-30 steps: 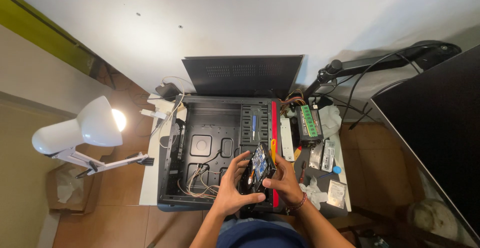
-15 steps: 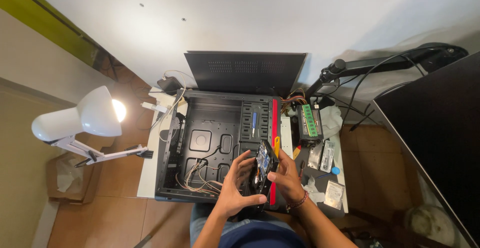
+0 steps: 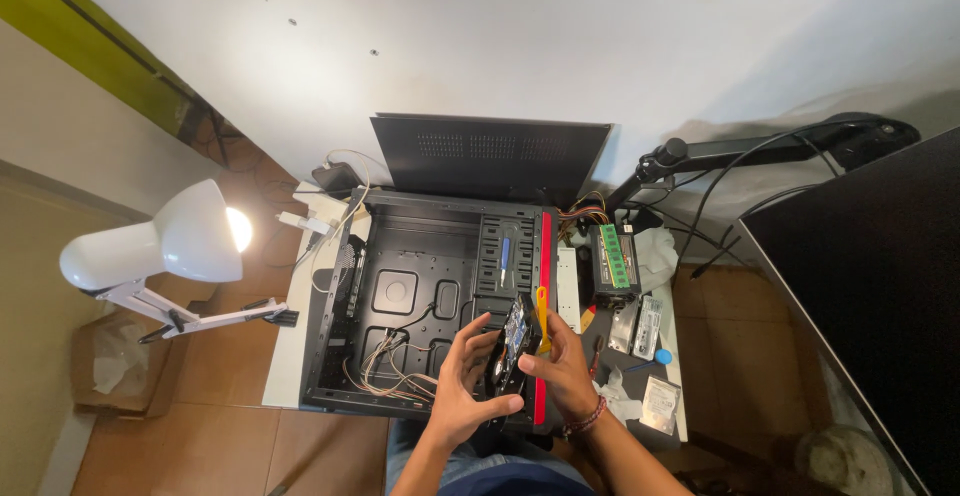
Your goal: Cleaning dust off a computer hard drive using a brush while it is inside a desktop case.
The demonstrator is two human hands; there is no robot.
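An open black computer case (image 3: 400, 256) lies flat on a white table, its loose wires (image 3: 385, 361) bunched in the near-left corner. Over the case's near right part both my hands hold a dark hard drive (image 3: 512, 341) tilted on edge, circuit side showing. My left hand (image 3: 462, 386) grips its left side with fingers spread. My right hand (image 3: 565, 366) grips its right side and also has a yellow-handled tool (image 3: 541, 308) sticking up beside it. A blue screwdriver (image 3: 505, 258) rests inside the case on the drive cage.
The case's side panel (image 3: 490, 156) leans against the wall. A white desk lamp (image 3: 160, 246), lit, stands at left. Right of the case lie a power supply with a green memory stick (image 3: 613, 256), small parts and another drive (image 3: 660, 404). A black monitor (image 3: 860, 296) on an arm fills the right.
My hands have kept hold of the drive and tilted it slightly more upright. The view has shifted a little; the case sits lower and more centred.
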